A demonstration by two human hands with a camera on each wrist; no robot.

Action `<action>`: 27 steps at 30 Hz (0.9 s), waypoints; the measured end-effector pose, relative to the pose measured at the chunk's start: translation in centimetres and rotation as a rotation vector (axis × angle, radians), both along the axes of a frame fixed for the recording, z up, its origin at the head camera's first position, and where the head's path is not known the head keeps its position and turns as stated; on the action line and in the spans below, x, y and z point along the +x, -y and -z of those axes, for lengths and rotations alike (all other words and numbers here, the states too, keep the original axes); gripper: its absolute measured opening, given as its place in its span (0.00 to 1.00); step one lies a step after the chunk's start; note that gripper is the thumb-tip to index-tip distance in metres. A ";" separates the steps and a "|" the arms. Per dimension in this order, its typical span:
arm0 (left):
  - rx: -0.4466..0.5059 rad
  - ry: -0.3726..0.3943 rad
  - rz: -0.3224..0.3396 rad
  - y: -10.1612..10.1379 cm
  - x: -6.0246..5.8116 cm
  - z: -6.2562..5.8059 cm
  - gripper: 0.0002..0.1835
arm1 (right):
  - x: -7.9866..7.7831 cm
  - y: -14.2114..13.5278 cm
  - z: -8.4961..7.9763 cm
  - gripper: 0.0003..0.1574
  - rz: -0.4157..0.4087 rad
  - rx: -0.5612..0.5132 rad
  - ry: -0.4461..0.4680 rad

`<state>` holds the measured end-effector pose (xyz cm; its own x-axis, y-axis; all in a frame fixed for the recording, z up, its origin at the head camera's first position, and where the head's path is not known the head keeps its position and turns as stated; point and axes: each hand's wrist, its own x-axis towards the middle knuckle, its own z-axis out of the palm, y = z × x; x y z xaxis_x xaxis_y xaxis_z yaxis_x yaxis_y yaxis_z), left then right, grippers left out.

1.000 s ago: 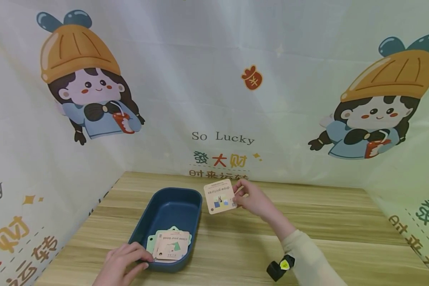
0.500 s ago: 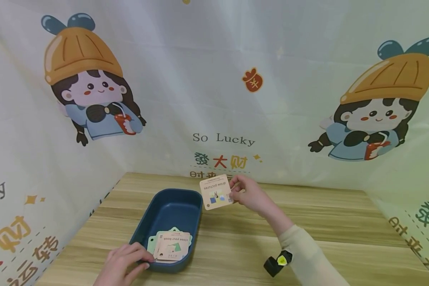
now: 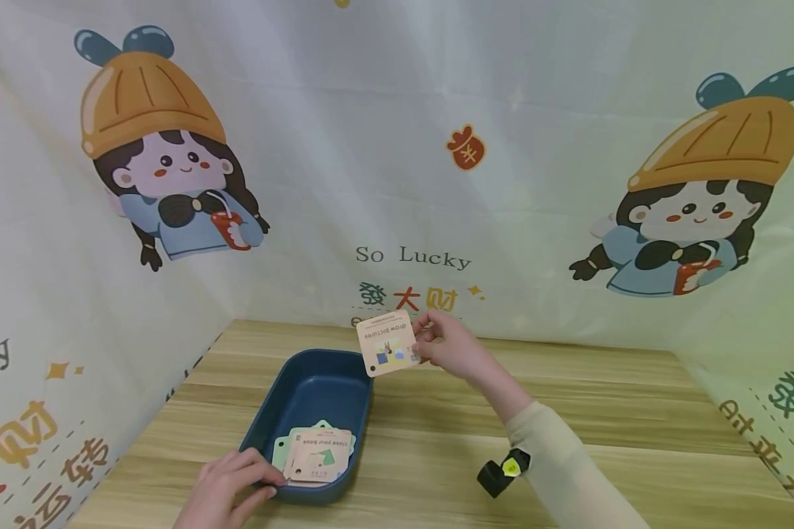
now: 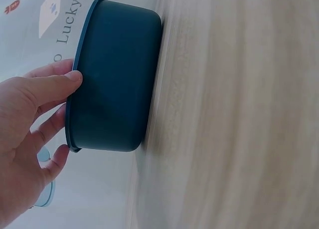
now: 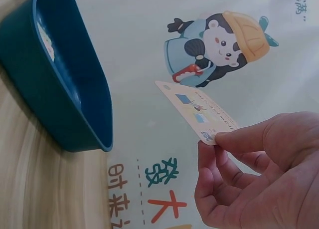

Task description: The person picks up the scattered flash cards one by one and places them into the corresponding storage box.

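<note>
Thumb and fingers of my right hand (image 3: 451,345) pinch the edge of a square pale-pink flash card (image 3: 389,344) printed "draw pictures". The card is tilted in the air, overlapping the far right corner of a dark blue box (image 3: 314,364) in the head view. In the right wrist view the card (image 5: 199,112) stands apart from the box (image 5: 55,99). My left hand (image 3: 228,485) grips the box's near left rim; the left wrist view has the thumb (image 4: 74,77) at that rim. Several cards lie piled at the box's near end, a "close your book" card (image 3: 320,455) on top.
The box stands on a wood-grain table (image 3: 569,411). A printed cloth (image 3: 516,184) with cartoon figures hangs behind and along the sides. A black strap device (image 3: 503,472) with a yellow mark is at my right wrist.
My right hand has carried the "draw pictures" card left and slightly up, to over the box's far right corner. My left hand and the box have stayed in place.
</note>
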<state>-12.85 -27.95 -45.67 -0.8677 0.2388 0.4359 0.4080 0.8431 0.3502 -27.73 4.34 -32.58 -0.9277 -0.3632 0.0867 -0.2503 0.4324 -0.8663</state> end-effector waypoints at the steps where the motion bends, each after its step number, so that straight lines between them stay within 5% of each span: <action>1: 0.001 0.001 -0.001 0.0 0.0 0.0 0.18 | 0.0 0.1 -0.1 0.10 -0.003 -0.002 0.002; 12: 0.015 -0.065 -0.014 -0.2 0.1 0.4 0.22 | -0.2 1.3 -0.9 0.10 -0.054 0.007 -0.009; 21: 0.035 -0.192 0.133 0.2 -0.4 0.8 0.21 | 0.2 2.5 -0.9 0.10 -0.079 0.024 -0.006; 27: 0.040 -0.191 0.135 0.2 -0.4 0.8 0.21 | 0.4 3.1 -1.1 0.10 -0.094 0.044 -0.025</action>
<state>-13.24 -28.17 -46.49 -0.7299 0.3263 0.6006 0.5783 0.7633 0.2880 -27.32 1.22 -31.47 -0.8871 -0.4524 0.0912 -0.3127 0.4439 -0.8397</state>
